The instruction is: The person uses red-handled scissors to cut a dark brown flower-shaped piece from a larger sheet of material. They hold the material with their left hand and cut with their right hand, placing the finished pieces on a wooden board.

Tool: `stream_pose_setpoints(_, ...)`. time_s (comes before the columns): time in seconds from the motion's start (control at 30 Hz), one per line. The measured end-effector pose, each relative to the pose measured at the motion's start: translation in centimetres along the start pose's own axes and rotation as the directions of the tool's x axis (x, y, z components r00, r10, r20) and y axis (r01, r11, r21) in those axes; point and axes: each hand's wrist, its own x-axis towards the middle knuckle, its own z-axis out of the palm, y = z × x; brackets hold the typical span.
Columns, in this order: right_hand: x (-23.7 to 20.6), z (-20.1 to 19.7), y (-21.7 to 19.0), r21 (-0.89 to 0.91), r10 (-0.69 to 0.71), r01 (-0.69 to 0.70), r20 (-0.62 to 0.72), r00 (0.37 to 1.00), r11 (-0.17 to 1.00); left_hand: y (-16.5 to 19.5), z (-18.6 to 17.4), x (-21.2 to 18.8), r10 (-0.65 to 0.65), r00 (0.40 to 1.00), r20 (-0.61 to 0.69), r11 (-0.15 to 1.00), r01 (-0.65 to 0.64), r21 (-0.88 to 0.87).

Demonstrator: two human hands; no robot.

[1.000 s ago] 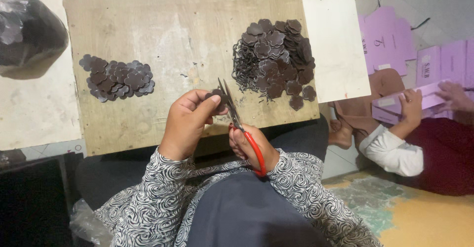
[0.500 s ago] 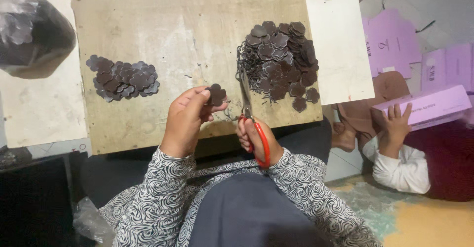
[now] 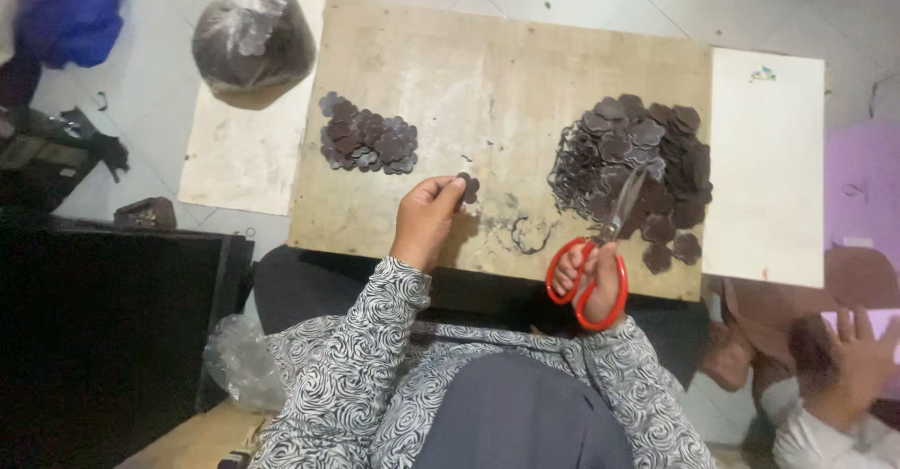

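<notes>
A worker in a long-sleeved top printed with black-and-white swirls; both sleeves [image 3: 361, 357] reach the wrists, leaving the left hand [image 3: 427, 221] and right hand [image 3: 591, 277] bare. Below the sleeves, a plain dark grey garment [image 3: 525, 413] covers the lap.

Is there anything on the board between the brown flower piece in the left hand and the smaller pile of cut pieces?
Nothing visible. The left hand pinches the flower piece above the wooden board, and only bare board lies between it and the smaller pile to its upper left.
</notes>
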Motion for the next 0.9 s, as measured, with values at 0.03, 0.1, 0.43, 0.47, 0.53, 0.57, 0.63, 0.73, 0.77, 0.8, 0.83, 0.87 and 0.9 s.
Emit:
stream_pose_setpoints(0.03,0.0,1.5,0.4,0.156,-0.027,0.025,0.013,1.000,0.987,0.3,-0.6,0.4,0.012,0.999,-0.045,1.000,-0.012,-0.005)
stream_pose_setpoints(0.1,-0.4,2.6,0.8,0.213,-0.040,0.033,0.028,0.999,0.976,1.5,-2.8,1.3,-0.060,0.980,-0.192,0.997,0.048,-0.068)
stream_pose_setpoints(0.43,1.5,1.2,1.6,-0.216,0.108,0.119,0.061,0.992,-0.969,-2.1,-3.8,-3.1,0.490,0.861,0.139,0.262,-0.297,0.918)
stream_pose_setpoints(0.47,1.3,-1.1,2.1,-0.055,0.102,0.109,0.117,0.988,-0.992,-3.0,-3.3,-4.1,0.389,0.895,0.219,0.137,-0.292,0.947)
stream_pose_setpoints(0.53,1.1,-5.3,-0.1,-0.052,0.084,0.091,0.125,0.989,-0.994,-3.7,-2.2,-4.5,0.244,0.928,0.283,0.012,-0.294,0.956)
stream_pose_setpoints(0.57,0.8,-10.0,-4.1,-0.181,0.066,0.085,0.109,0.992,-0.980,-3.6,-1.9,-4.2,0.211,0.938,0.273,0.016,-0.283,0.959)
stream_pose_setpoints(0.63,-1.4,-20.1,-8.5,-0.486,0.051,0.064,0.040,0.998,-0.871,-3.3,-0.8,-4.0,0.157,0.944,0.290,0.003,-0.294,0.956)
stream_pose_setpoints(0.73,-3.1,-22.4,-9.0,-0.506,0.045,0.059,0.039,0.998,-0.861,-2.5,1.3,-2.9,0.132,0.920,0.370,-0.050,-0.366,0.929)
stream_pose_setpoints(0.77,-3.2,-24.3,-9.7,-0.504,0.052,0.068,0.045,0.998,-0.861,-2.5,2.2,-2.8,0.118,0.911,0.395,-0.062,-0.390,0.919)
stream_pose_setpoints(0.8,-3.4,-24.7,-9.3,-0.503,0.058,0.076,0.051,0.997,-0.861,-2.5,3.0,-2.8,0.101,0.905,0.414,-0.071,-0.408,0.910)
stream_pose_setpoints(0.83,-3.2,-25.2,-8.8,-0.499,0.072,0.091,0.056,0.996,-0.862,-2.6,3.8,-2.8,0.087,0.899,0.430,-0.069,-0.425,0.902)
stream_pose_setpoints(0.87,-2.9,-26.2,-8.6,-0.496,0.086,0.105,0.061,0.994,-0.862,-2.7,4.8,-2.5,0.077,0.892,0.445,-0.066,-0.440,0.895)
stream_pose_setpoints(0.9,-2.5,-25.7,-7.7,-0.497,0.101,0.118,0.062,0.993,-0.860,-2.8,5.7,-2.2,0.071,0.886,0.458,-0.061,-0.454,0.889)
